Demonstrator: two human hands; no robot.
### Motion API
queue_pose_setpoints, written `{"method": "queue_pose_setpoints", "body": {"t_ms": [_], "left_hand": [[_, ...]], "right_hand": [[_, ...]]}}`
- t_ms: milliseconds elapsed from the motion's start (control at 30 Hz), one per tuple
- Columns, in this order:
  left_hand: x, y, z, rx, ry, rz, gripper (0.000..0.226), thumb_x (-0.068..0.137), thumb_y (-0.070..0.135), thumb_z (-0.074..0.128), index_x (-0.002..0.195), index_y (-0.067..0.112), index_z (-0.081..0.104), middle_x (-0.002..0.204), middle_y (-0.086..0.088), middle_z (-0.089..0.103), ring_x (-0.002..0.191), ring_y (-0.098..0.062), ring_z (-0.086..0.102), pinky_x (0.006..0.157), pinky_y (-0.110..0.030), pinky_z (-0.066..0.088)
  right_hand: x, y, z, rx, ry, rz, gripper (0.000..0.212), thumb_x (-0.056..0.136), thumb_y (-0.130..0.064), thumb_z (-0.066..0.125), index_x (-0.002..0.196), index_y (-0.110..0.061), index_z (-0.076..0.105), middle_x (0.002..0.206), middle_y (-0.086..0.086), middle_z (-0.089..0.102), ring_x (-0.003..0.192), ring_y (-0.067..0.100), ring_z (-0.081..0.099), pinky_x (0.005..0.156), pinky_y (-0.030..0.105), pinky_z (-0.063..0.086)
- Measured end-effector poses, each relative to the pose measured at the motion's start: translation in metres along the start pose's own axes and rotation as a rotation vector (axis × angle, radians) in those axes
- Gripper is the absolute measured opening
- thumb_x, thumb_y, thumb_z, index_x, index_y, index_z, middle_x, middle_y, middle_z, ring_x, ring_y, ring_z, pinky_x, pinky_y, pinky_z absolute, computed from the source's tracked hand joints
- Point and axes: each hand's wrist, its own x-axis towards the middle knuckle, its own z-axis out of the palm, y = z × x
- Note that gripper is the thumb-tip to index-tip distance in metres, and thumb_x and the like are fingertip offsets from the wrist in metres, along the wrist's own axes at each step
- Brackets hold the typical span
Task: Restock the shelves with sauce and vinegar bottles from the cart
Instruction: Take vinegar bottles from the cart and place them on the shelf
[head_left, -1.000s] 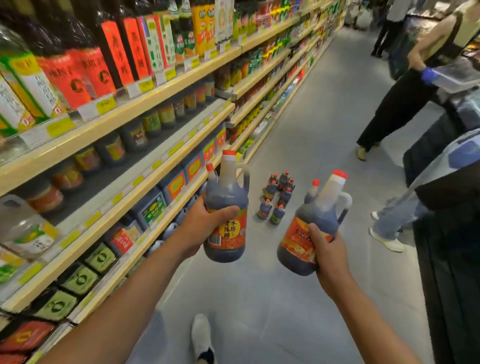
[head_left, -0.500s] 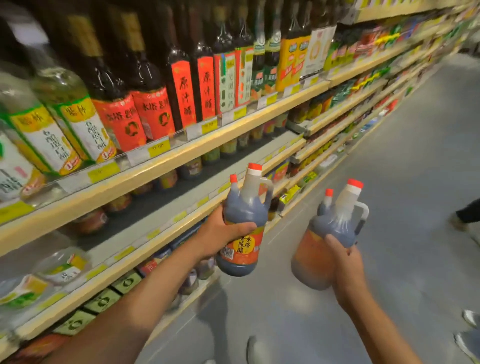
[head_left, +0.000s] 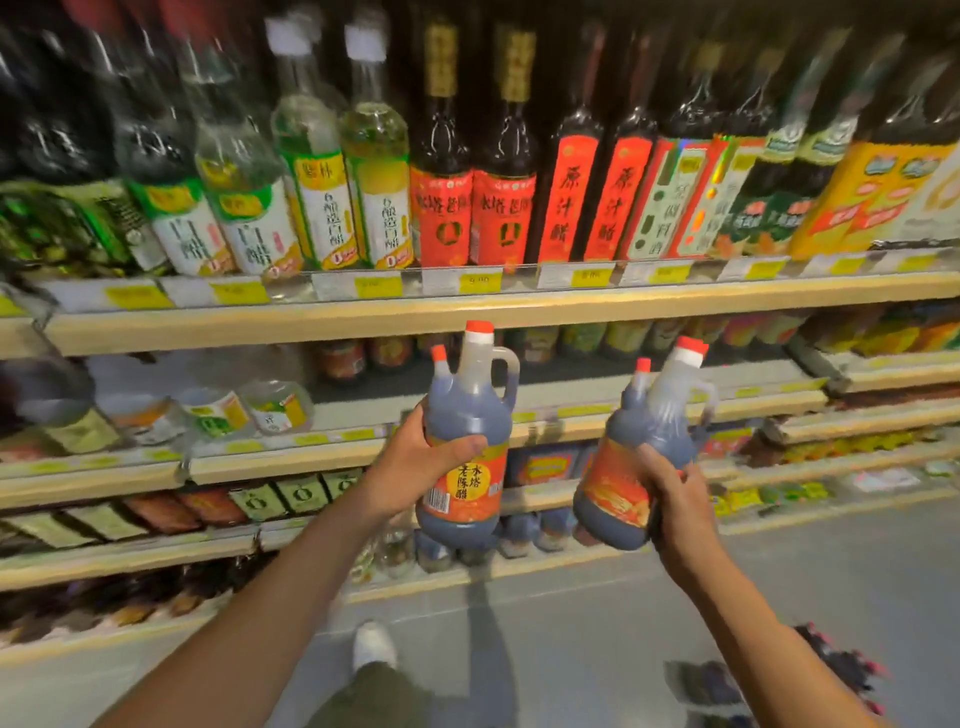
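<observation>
My left hand grips a dark vinegar jug with a red cap, side handle and orange label, held upright before the middle shelf. A second small red-capped bottle shows just behind that jug. My right hand grips another dark vinegar jug, tilted slightly left, with a small bottle beside it too. Both jugs are in the air in front of the shelving, level with a partly bare stretch of the middle shelf.
The top shelf carries tall dark bottles with red labels and clear green-labelled ones. Lower shelves hold jars and packets. Several small bottles stand on the grey floor at the lower right. My shoe is below.
My view has swung left to face the shelves head-on. Both hands have kept their jugs and carried them closer to the middle shelf. The aisle and other people have left the view.
</observation>
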Motion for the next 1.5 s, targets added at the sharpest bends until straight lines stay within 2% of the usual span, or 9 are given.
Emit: {"method": "queue_pose_setpoints", "body": {"t_ms": [67, 200, 367, 600, 833, 1133, 1267, 1400, 1500], "left_hand": [[-0.011, 0.000, -0.014, -0.013, 0.061, 0.013, 0.071, 0.057, 0.039, 0.084, 0.122, 0.027, 0.057, 0.106, 0.001, 0.078, 0.095, -0.022, 0.076, 0.074, -0.033, 0.062], [-0.029, -0.003, -0.044, -0.026, 0.160, 0.007, 0.068, 0.065, 0.031, 0.084, 0.126, 0.030, 0.055, 0.108, 0.002, 0.077, 0.098, -0.022, 0.075, 0.072, -0.031, 0.061], [-0.052, -0.009, -0.074, 0.006, 0.262, 0.010, 0.076, 0.050, 0.044, 0.084, 0.120, 0.032, 0.057, 0.100, 0.009, 0.078, 0.092, -0.015, 0.076, 0.068, -0.025, 0.060], [-0.075, -0.021, -0.116, -0.021, 0.341, 0.029, 0.093, 0.047, 0.048, 0.093, 0.130, 0.035, 0.054, 0.117, 0.008, 0.076, 0.105, -0.020, 0.074, 0.076, -0.030, 0.061], [-0.082, -0.030, -0.145, -0.063, 0.415, 0.041, 0.102, 0.046, 0.056, 0.097, 0.135, 0.031, 0.055, 0.123, 0.001, 0.074, 0.109, -0.021, 0.073, 0.082, -0.033, 0.060], [-0.079, -0.040, -0.170, -0.083, 0.477, 0.023, 0.059, 0.076, 0.012, 0.078, 0.129, 0.026, 0.058, 0.112, 0.006, 0.078, 0.105, -0.018, 0.073, 0.074, -0.024, 0.060], [-0.077, -0.041, -0.179, -0.078, 0.494, 0.002, 0.086, 0.052, 0.043, 0.097, 0.128, 0.030, 0.058, 0.114, 0.005, 0.077, 0.103, -0.016, 0.074, 0.075, -0.025, 0.061], [-0.076, -0.041, -0.182, -0.082, 0.513, 0.015, 0.075, 0.055, 0.035, 0.091, 0.122, 0.033, 0.058, 0.105, 0.012, 0.078, 0.102, -0.015, 0.073, 0.069, -0.021, 0.059], [-0.073, -0.042, -0.185, -0.074, 0.530, 0.018, 0.103, 0.033, 0.057, 0.098, 0.125, 0.032, 0.058, 0.109, 0.007, 0.078, 0.100, -0.015, 0.075, 0.071, -0.023, 0.060]], "right_hand": [[0.010, 0.000, 0.017, 0.014, -0.081, 0.030, 0.075, 0.063, -0.044, 0.080, 0.128, -0.011, 0.062, 0.107, 0.012, 0.074, 0.091, 0.026, 0.072, 0.076, 0.040, 0.059], [0.022, 0.004, 0.053, 0.009, -0.200, 0.075, 0.100, 0.045, -0.059, 0.094, 0.125, -0.010, 0.061, 0.101, 0.014, 0.075, 0.086, 0.027, 0.073, 0.069, 0.037, 0.060], [0.030, 0.017, 0.086, -0.210, -0.363, -0.011, 0.092, 0.055, -0.061, 0.089, 0.128, -0.014, 0.060, 0.114, 0.010, 0.074, 0.103, 0.030, 0.072, 0.074, 0.033, 0.059], [0.039, 0.016, 0.145, -0.634, -0.615, -0.309, 0.076, 0.065, -0.035, 0.095, 0.123, -0.044, 0.047, 0.124, -0.021, 0.058, 0.107, -0.011, 0.057, 0.077, 0.010, 0.048], [0.084, 0.027, 0.194, -0.893, -0.779, -0.504, 0.088, 0.065, -0.047, 0.092, 0.136, -0.037, 0.042, 0.128, -0.023, 0.052, 0.110, 0.006, 0.058, 0.086, 0.027, 0.051], [0.138, 0.062, 0.221, -1.161, -0.688, -0.686, 0.076, 0.066, -0.053, 0.088, 0.129, -0.025, 0.057, 0.118, 0.000, 0.071, 0.104, 0.026, 0.067, 0.078, 0.036, 0.051], [0.155, 0.076, 0.219, -1.213, -0.615, -0.531, 0.066, 0.064, -0.051, 0.090, 0.116, -0.021, 0.064, 0.110, 0.003, 0.073, 0.098, 0.028, 0.068, 0.069, 0.033, 0.046], [0.167, 0.091, 0.213, -1.079, -0.575, -0.308, 0.060, 0.061, -0.050, 0.093, 0.104, -0.015, 0.070, 0.098, 0.002, 0.072, 0.088, 0.020, 0.068, 0.066, 0.033, 0.052], [0.168, 0.089, 0.214, -0.891, -0.551, -0.111, 0.037, 0.066, -0.031, 0.094, 0.091, -0.016, 0.072, 0.089, 0.001, 0.074, 0.084, 0.015, 0.070, 0.067, 0.024, 0.053]]}}
